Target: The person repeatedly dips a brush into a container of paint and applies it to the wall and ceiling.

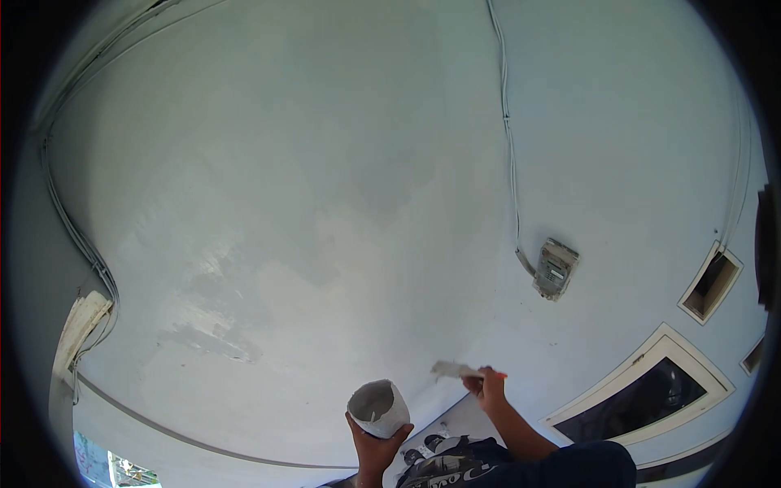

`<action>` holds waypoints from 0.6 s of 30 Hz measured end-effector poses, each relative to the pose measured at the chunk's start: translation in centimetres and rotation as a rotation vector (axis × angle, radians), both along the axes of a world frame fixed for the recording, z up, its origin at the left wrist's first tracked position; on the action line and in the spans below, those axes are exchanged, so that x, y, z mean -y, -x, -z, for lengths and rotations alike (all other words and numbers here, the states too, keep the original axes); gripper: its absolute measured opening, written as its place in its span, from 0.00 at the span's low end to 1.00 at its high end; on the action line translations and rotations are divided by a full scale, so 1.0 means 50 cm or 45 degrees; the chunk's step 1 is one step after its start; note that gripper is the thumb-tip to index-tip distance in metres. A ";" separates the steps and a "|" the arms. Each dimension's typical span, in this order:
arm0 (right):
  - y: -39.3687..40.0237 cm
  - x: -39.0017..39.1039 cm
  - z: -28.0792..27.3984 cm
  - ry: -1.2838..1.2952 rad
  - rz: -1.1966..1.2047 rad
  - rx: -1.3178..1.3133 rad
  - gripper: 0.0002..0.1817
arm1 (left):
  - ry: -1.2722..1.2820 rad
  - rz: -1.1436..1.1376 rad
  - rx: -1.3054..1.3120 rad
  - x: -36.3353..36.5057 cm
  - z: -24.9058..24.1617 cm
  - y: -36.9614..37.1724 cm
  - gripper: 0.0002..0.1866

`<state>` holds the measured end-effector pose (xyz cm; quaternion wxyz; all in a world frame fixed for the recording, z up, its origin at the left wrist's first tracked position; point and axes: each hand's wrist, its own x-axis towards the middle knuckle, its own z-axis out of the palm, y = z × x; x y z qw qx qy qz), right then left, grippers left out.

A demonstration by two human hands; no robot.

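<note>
My left hand (pixel 376 449) is wrapped round a white paint container (pixel 389 421), which is tilted so its greyish inside shows. To the right, my right hand (pixel 487 387) grips a paintbrush (pixel 452 370) by its handle, an orange end sticking out past the fingers. The pale bristles point left, up and right of the container's rim and apart from it. Behind both hands stands a pale blue-grey wall (pixel 350 276). Lighter, streaky patches (pixel 213 321) mark its lower left part.
An electricity meter box (pixel 556 270) is fixed to the wall at right, with a cable (pixel 506 118) running up from it. More cables (pixel 73 232) follow the left corner. A framed dark window (pixel 639 398) and a small vent opening (pixel 710 283) are at lower right.
</note>
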<state>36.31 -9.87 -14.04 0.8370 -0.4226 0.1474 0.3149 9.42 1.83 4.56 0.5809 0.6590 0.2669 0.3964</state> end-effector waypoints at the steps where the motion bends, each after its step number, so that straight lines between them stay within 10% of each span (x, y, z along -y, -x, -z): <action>1: 0.030 0.020 0.035 -0.026 -0.017 -0.115 0.14 | 0.011 0.028 -0.001 0.001 0.009 0.002 0.53; 9: 0.048 0.005 0.009 -0.091 -0.114 0.043 0.13 | 0.042 0.054 -0.005 0.028 0.008 -0.001 0.54; 18: -0.029 -0.004 -0.450 -0.284 -0.381 1.114 0.12 | -0.253 -0.082 -0.074 -0.016 -0.061 -0.008 0.57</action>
